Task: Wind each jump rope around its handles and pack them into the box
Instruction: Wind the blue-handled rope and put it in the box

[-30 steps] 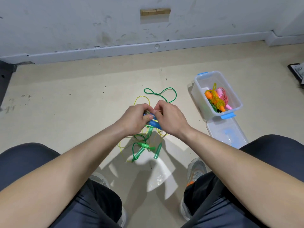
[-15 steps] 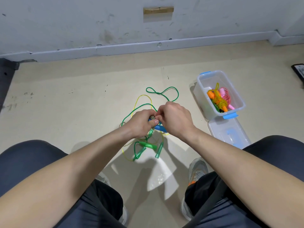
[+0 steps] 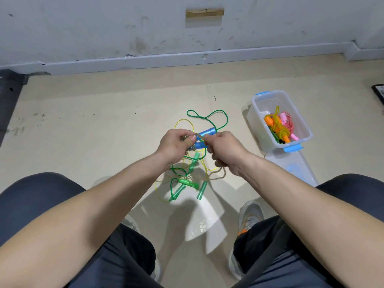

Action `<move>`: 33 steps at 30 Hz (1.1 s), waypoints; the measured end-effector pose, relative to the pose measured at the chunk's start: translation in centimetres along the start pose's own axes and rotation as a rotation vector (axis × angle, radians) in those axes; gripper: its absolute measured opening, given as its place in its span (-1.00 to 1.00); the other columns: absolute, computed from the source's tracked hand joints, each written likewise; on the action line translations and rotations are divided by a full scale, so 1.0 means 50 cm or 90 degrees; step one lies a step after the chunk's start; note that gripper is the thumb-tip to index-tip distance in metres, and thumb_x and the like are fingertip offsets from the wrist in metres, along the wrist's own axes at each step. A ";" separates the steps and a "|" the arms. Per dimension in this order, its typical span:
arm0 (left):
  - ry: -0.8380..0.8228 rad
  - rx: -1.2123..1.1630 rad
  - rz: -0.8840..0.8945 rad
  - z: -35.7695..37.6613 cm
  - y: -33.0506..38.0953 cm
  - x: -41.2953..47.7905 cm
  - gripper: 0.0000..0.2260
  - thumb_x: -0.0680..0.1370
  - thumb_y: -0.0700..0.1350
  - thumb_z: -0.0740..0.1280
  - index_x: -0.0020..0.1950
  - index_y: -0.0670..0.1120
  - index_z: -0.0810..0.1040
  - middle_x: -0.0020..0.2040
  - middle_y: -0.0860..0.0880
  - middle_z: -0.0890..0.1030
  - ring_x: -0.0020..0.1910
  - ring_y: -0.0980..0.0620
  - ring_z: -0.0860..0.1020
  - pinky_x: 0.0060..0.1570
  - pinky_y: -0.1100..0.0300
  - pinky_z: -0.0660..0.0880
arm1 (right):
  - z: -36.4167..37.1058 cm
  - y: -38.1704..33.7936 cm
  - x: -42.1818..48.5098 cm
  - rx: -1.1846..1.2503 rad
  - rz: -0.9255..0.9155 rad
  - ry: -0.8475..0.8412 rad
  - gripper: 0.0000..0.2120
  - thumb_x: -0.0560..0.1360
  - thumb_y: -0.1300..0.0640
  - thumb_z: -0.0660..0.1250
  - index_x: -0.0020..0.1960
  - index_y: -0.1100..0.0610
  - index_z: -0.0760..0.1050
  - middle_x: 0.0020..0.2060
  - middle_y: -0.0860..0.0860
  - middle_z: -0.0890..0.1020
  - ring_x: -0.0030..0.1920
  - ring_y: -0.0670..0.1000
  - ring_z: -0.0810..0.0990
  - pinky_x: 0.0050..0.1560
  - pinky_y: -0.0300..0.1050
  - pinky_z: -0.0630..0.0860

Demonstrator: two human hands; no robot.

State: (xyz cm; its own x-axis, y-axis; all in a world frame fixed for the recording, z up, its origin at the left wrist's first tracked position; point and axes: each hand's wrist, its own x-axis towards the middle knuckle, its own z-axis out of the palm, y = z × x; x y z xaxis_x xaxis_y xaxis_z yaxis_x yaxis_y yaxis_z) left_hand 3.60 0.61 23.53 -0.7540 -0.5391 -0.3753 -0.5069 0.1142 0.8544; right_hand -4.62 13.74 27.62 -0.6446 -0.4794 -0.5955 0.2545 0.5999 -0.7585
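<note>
Left hand (image 3: pixel 174 144) grips 2 blue handles (image 3: pixel 206 132); right hand (image 3: pixel 227 151) apparently pinches their rope (image 3: pixel 200 137).

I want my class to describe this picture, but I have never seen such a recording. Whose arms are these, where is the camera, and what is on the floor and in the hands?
No machine here: a person sits above a beige floor, wearing one wide-angle camera on the head that looks forward and down, so the arms and knees are their own. The left hand grips a pair of blue plastic jump-rope handles. The right hand pinches that rope's pale translucent cord beside them. On the floor lie loose green and yellow jump ropes with green plastic handles. At the right stands a clear plastic box with blue latches, holding bundled orange and pink jump ropes; its clear lid lies on the floor next to it.
</note>
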 end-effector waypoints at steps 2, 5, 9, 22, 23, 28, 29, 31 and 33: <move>-0.014 -0.118 -0.058 -0.005 0.005 0.003 -0.89 0.65 -0.16 0.34 0.11 -0.12 0.64 -0.18 -0.07 0.59 -0.29 0.06 0.51 -0.24 0.21 0.56 | 0.016 0.020 -0.009 0.019 -0.035 -0.032 -0.79 0.64 0.05 0.24 -0.13 0.11 0.47 -0.37 0.01 0.43 -0.46 -0.04 0.29 -0.47 -0.20 0.25; -0.041 -0.258 -0.127 -0.008 0.018 -0.001 -0.85 0.65 -0.14 0.33 0.16 -0.16 0.62 -0.16 -0.06 0.61 -0.28 0.09 0.53 -0.31 0.33 0.53 | 0.036 0.040 -0.014 0.002 -0.098 0.014 -0.77 0.61 0.00 0.31 -0.14 0.10 0.51 -0.45 -0.03 0.47 -0.48 -0.04 0.35 -0.46 -0.18 0.33; -0.077 -0.369 -0.161 -0.018 0.039 -0.003 -0.86 0.66 -0.15 0.31 0.13 -0.18 0.61 -0.20 -0.05 0.58 -0.30 0.10 0.50 -0.32 0.31 0.52 | 0.035 0.046 -0.009 -0.047 -0.158 0.076 -0.61 0.59 -0.10 0.32 -0.24 0.18 0.48 -0.47 -0.06 0.50 -0.48 -0.05 0.42 -0.41 -0.12 0.43; -0.380 -0.233 -0.073 -0.088 0.060 -0.008 -0.81 0.66 -0.22 0.22 0.18 -0.14 0.59 -0.18 0.01 0.61 -0.28 0.14 0.54 -0.26 0.28 0.51 | -0.093 0.036 0.044 -0.266 -0.288 -0.181 -0.65 0.53 0.14 0.43 -0.37 0.12 0.38 -0.44 -0.09 0.26 -0.36 -0.05 0.19 -0.30 -0.10 0.16; -0.399 -0.198 -0.064 -0.087 0.058 -0.010 -0.82 0.65 -0.25 0.23 0.17 -0.15 0.59 -0.22 0.02 0.61 -0.30 0.14 0.54 -0.28 0.28 0.50 | -0.100 0.034 0.046 -0.289 -0.281 -0.183 -0.64 0.49 0.17 0.43 -0.38 0.10 0.34 -0.45 -0.09 0.26 -0.37 -0.06 0.18 -0.29 -0.09 0.14; -0.404 0.095 0.042 -0.079 0.054 -0.010 -0.86 0.64 -0.23 0.33 0.15 -0.13 0.66 -0.23 0.03 0.62 -0.29 0.15 0.55 -0.23 0.24 0.54 | -0.097 0.020 0.052 -0.315 -0.227 -0.214 -0.69 0.54 0.31 0.35 -0.30 -0.01 0.57 -0.45 -0.18 0.53 -0.37 -0.18 0.42 -0.23 -0.21 0.37; -0.397 0.139 0.062 -0.078 0.056 -0.011 -0.87 0.64 -0.22 0.34 0.13 -0.12 0.66 -0.27 0.09 0.62 -0.32 0.18 0.54 -0.23 0.24 0.54 | -0.094 0.017 0.050 -0.299 -0.206 -0.223 -0.70 0.57 0.30 0.31 -0.25 0.01 0.61 -0.41 -0.15 0.55 -0.34 -0.16 0.45 -0.21 -0.23 0.38; -0.372 0.218 0.094 -0.074 0.062 -0.013 -0.90 0.62 -0.20 0.37 0.08 -0.06 0.66 -0.36 0.18 0.60 -0.40 0.24 0.50 -0.26 0.27 0.51 | -0.090 0.011 0.047 -0.262 -0.180 -0.232 -0.70 0.59 0.30 0.25 -0.20 0.06 0.65 -0.37 -0.04 0.55 -0.27 -0.06 0.45 -0.19 -0.19 0.38; -0.332 0.319 0.131 -0.070 0.065 -0.014 -0.91 0.61 -0.13 0.39 0.08 0.00 0.66 -0.30 0.17 0.56 -0.39 0.25 0.47 -0.29 0.37 0.42 | -0.085 0.004 0.041 -0.275 -0.172 -0.210 -0.72 0.57 0.29 0.25 -0.17 0.06 0.67 -0.35 -0.04 0.57 -0.26 -0.06 0.47 -0.19 -0.19 0.40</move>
State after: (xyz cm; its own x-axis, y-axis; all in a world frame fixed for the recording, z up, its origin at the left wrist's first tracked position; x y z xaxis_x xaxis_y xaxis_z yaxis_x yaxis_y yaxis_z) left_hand 3.94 -1.55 27.85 -0.8913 -0.0142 -0.4533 -0.3693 0.6029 0.7072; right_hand -8.96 15.60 27.40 -0.3701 -0.7833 -0.4996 -0.2472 0.6014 -0.7598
